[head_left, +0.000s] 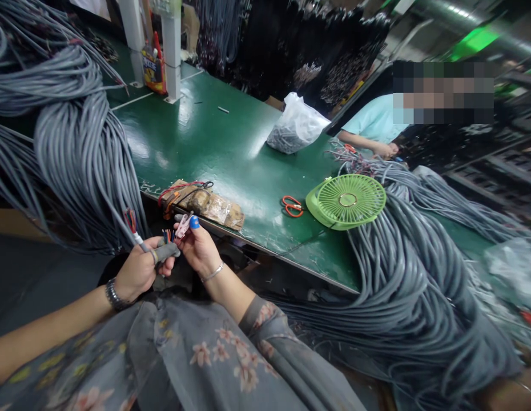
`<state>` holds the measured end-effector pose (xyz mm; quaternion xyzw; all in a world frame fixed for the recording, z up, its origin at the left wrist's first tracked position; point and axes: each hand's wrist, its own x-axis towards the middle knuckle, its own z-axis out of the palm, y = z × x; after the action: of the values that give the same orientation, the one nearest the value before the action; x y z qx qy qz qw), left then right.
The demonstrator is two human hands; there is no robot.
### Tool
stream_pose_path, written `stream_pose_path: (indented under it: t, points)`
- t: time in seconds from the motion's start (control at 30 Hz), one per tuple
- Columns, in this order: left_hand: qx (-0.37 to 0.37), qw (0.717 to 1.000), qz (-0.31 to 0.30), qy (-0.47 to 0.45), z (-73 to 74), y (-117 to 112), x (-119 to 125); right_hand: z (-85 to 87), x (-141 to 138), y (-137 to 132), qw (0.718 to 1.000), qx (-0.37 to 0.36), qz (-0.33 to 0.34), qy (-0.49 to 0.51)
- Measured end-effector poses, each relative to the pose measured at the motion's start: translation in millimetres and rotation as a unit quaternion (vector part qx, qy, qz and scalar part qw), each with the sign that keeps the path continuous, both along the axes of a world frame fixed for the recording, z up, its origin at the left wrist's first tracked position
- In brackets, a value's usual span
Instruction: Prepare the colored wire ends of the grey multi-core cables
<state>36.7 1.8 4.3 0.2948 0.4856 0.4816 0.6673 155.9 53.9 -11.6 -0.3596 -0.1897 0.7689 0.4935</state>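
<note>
Item: your left hand (139, 267), metal-band watch (114, 294) at the wrist, fingers closed around a grey cable (140, 242). The cable's long axis slants from your grip up and leftward, its stripped strands (129, 220) pointing away from your right hand.

Item: your right hand (201, 251), bracelet (213, 273) at the wrist, blue wrap (194, 222) on the thumb, pinching a pink piece (184, 226), too small to identify.

Item: short coloured wires (167, 234), standing tips-up at your left grip, just left of the pink piece; left hand at their base. Contact with the pink piece: you cannot tell.

Item: grey cable hanks, one at your left (83, 142), one at your right (402, 268).

Item: taped block (214, 206), near edge of the green worktop (244, 154), just beyond your right hand.

Item: orange-handled scissors (293, 206), beside a green fan (346, 200), well right of both hands.

Farther: filled plastic bag (296, 125); co-worker in a light-blue sleeve (368, 120); red-and-black container (154, 71) by a white post (171, 57).
</note>
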Motion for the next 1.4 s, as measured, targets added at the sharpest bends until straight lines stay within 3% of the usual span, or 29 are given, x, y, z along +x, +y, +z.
stream_pose_path:
  t: [0.27, 0.73, 0.9, 1.17, 1.4]
  points:
    - [-0.002, 1.0, -0.002, 0.01, 0.2, 1.6, 2.4, 2.1, -2.0, -0.3, 1.0, 0.02, -0.008, -0.019]
    - [-0.01, 1.0, 0.0, -0.01, 6.3, -12.5, -5.2, 14.1, 4.0, -3.7, 0.999, -0.036, 0.032, -0.001]
    - [0.006, 0.999, 0.021, -0.024, 4.7, -13.6, -6.0, 14.2, 4.4, -2.9, 0.999, 0.005, 0.026, -0.04]
    - [0.009, 0.997, 0.071, -0.02, 8.3, -7.2, 1.1, -4.5, 2.6, -0.3, 0.993, 0.083, -0.028, -0.083]
    - [0.018, 0.998, 0.065, -0.003, 0.9, -2.8, 2.8, 10.5, -3.4, 3.4, 0.999, -0.038, 0.017, 0.003]
